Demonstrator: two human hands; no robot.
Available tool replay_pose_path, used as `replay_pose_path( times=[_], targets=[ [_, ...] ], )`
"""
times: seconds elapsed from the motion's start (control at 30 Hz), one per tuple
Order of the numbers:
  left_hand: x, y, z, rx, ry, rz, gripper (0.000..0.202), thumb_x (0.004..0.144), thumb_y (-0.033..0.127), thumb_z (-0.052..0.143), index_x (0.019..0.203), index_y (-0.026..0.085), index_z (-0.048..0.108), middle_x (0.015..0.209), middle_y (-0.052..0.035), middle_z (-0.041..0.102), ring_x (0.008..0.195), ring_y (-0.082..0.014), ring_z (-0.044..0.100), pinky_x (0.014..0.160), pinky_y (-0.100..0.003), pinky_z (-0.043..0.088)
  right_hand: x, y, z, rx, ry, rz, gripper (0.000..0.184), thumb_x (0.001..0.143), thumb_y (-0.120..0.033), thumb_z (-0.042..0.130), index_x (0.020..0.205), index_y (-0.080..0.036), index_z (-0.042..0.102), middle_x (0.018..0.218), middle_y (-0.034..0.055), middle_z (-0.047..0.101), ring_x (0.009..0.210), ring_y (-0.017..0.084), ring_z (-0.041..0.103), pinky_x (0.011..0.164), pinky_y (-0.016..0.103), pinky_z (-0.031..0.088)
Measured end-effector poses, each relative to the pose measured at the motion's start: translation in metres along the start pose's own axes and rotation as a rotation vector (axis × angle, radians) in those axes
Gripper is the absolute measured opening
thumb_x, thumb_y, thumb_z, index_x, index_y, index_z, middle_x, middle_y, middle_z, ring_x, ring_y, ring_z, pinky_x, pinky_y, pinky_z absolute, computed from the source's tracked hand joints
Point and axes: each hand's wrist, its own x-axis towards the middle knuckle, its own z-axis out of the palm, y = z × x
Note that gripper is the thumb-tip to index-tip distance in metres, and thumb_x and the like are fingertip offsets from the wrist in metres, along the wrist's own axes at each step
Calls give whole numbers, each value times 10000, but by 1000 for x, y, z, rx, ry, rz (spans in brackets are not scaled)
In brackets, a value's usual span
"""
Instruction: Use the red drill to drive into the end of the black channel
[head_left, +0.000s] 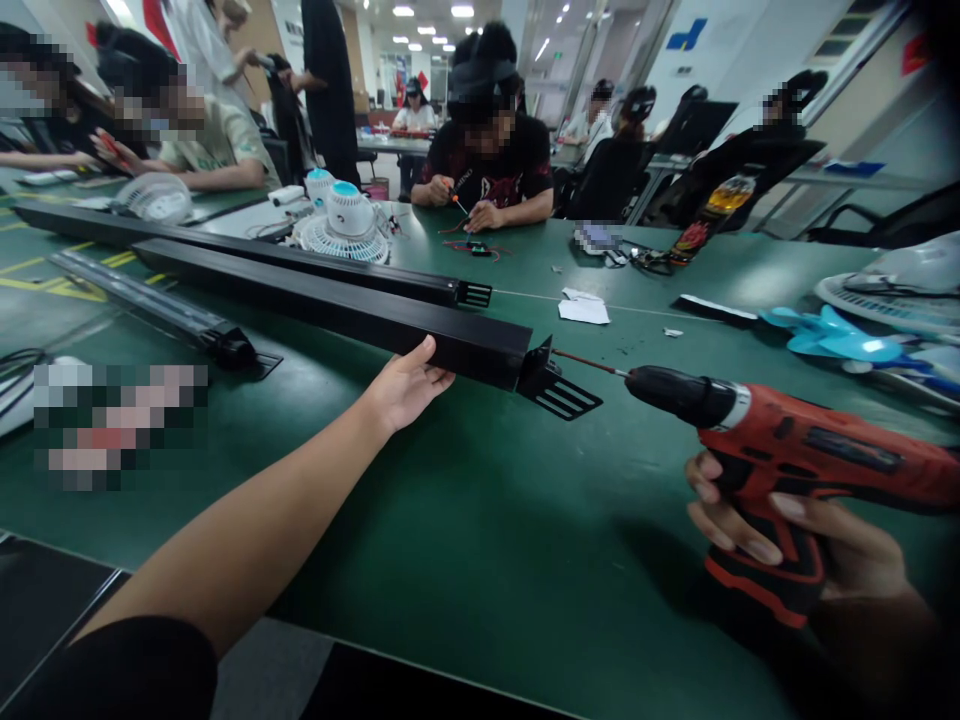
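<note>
My left hand reaches across the green table and grips the near side of a long black metal housing, thumb on its top edge, close to its right end. A slotted black bracket sticks out from that end. My right hand is wrapped round the handle of a red and black cordless drill. The drill's long thin bit points left and its tip touches the bracket end of the housing.
A second black housing and a silver strip lie behind. White desk fans, paper scraps, blue fan blades and a white fan grille are on the table. Several people work opposite, one with a small tool.
</note>
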Motion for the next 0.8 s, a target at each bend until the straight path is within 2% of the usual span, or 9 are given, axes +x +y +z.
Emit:
replay_pose_path(
  times=[0.17,0.47,0.63,0.8],
  targets=[
    [3,1,-1,1,-14,29,491,823,442,1223,1088,215,877,1153,-77,924,1250,-303,849,1335,-512,564,-1,1,-1,1,7,0,290,622,-363,672,824,-162,726,489,46,562,306,127,343,308,319,340],
    [10,4,-9,24,-35,48,441,893,467,1171,1114,249,858,1184,-72,935,1386,-340,850,1348,-519,562,-6,0,7,-6,32,9,322,607,-388,692,852,-179,696,384,22,464,347,174,359,282,315,308],
    [8,5,-7,16,-18,44,456,888,467,1172,1129,235,862,1175,-79,934,1352,-325,857,1351,-513,576,-4,-2,9,-20,65,-32,305,600,-387,702,808,-164,719,448,40,539,300,121,320,307,321,325],
    [7,3,-5,-6,-8,58,451,890,433,1170,1146,227,861,1165,-73,930,1286,-300,865,1333,-500,593,-6,0,8,-15,75,-3,299,600,-394,699,817,-188,704,414,18,478,315,147,335,267,313,300]
  ],
)
